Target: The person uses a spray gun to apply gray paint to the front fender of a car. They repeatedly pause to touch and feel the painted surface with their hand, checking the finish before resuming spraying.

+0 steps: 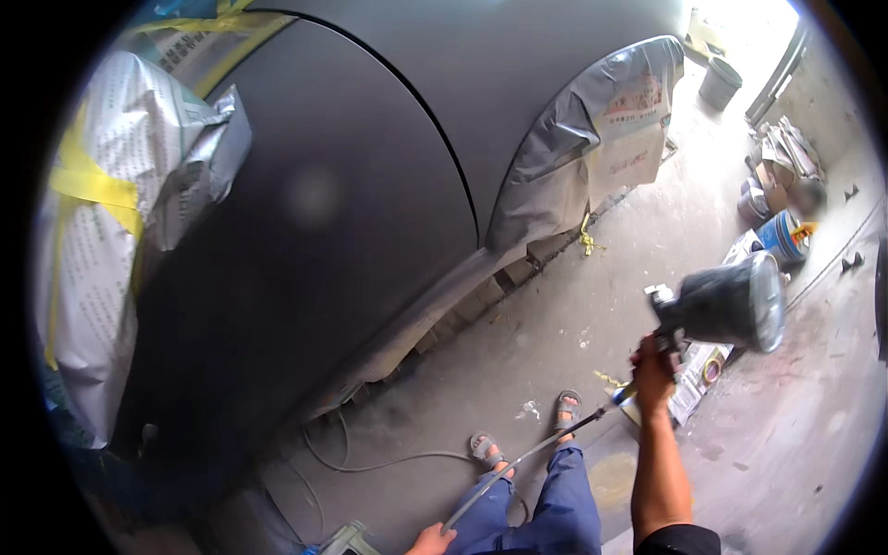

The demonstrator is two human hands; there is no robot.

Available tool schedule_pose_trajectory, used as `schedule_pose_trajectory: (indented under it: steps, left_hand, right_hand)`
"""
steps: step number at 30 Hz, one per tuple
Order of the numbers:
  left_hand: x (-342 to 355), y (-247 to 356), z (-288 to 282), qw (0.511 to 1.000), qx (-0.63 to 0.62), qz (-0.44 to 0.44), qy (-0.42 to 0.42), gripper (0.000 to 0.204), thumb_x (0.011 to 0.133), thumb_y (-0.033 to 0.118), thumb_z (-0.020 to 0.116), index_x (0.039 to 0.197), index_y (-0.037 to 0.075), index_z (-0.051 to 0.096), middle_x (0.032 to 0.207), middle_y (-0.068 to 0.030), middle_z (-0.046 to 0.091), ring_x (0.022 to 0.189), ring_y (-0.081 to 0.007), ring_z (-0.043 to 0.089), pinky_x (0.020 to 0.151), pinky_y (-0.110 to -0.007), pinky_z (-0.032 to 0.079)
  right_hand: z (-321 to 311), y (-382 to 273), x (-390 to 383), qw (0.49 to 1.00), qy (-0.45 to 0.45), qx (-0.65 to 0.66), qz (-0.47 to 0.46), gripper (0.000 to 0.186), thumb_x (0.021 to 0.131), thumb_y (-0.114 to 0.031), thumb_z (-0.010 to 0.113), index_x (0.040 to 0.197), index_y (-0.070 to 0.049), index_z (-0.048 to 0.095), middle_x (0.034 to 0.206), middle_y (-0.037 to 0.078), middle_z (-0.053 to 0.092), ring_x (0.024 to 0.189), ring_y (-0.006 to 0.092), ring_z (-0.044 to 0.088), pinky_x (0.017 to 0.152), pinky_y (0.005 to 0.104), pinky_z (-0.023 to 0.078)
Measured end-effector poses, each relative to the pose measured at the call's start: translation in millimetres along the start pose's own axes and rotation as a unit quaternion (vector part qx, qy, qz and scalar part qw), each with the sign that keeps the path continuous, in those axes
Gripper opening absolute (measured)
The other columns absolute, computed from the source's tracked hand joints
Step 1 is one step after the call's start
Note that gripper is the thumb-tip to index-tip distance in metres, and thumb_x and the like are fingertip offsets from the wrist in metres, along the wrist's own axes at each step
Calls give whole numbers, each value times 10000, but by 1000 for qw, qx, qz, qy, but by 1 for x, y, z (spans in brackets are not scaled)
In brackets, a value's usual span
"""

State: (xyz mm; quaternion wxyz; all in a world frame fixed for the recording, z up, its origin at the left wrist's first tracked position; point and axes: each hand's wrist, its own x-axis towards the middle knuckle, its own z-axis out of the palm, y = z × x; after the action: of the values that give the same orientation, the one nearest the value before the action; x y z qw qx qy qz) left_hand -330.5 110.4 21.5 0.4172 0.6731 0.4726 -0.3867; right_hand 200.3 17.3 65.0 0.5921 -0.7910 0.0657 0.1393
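Note:
My right hand (655, 370) is wrapped round the handle of a paint spray gun (726, 301), held out to the right with its dark cup on top and slightly blurred. From the gun's grip a grey air hose (536, 450) runs down to my left hand (432, 539), which closes on it at the lower edge; only part of that hand shows. To the left stands a car body with a dark grey door panel (314, 222), apart from the gun. Paper masking (601, 139) covers the wheel arch, and more paper with yellow tape (97, 190) wraps a part at far left.
The hose loops over the floor (518, 361) beside my sandalled feet (484, 450). Along the right wall lie a blue can (783, 237), a smaller tin (754, 205), and a tape roll (711, 371) on printed paper. A grey bucket (720, 83) stands at the far doorway.

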Motion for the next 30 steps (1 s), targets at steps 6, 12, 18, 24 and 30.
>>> schedule_pose_trajectory:
  steps: [6, 12, 18, 24, 30]
  left_hand:
    - [-1, -45, 0, 993, 65, -79, -56, 685, 848, 502, 550, 1245, -56, 512, 1191, -287, 561, 1152, -385, 530, 982, -421, 412]
    - [6, -96, 40, 999, 9, -22, 45, 372, 857, 362, 586, 1019, 29, 614, 1010, -268, 614, 982, -421, 576, 832, -454, 462]
    - [17, -80, 86, 993, -59, 43, 98, 292, 865, 307, 589, 860, 15, 585, 843, -232, 620, 837, -429, 582, 730, -468, 465]
    - [16, -77, 103, 993, -41, 35, 104, 277, 868, 287, 616, 884, 14, 574, 813, -220, 616, 762, -400, 585, 668, -442, 466]
    - [14, -88, 100, 999, 20, -25, 31, 288, 878, 301, 598, 939, 21, 583, 866, -208, 627, 790, -366, 588, 703, -449, 465]
  right_hand:
    - [62, 189, -123, 798, -224, -366, -424, 317, 739, -227, 649, 1045, -145, 643, 956, 67, 641, 957, 233, 594, 824, 401, 467]
    - [94, 179, -107, 926, -327, -95, -164, 143, 783, -122, 584, 893, -84, 667, 823, 69, 655, 778, 203, 614, 710, 387, 471]
    - [99, 170, 23, 992, -70, 80, 69, 97, 852, -25, 612, 938, -28, 569, 764, 41, 592, 604, 95, 551, 551, 252, 478]
    - [129, 236, -42, 966, -240, 28, -91, 202, 681, 73, 592, 847, -32, 638, 752, 111, 643, 668, 214, 623, 618, 327, 507]
    - [122, 196, -116, 920, -331, 25, -209, 277, 740, -135, 638, 1008, -66, 650, 974, 134, 655, 967, 306, 604, 871, 377, 459]
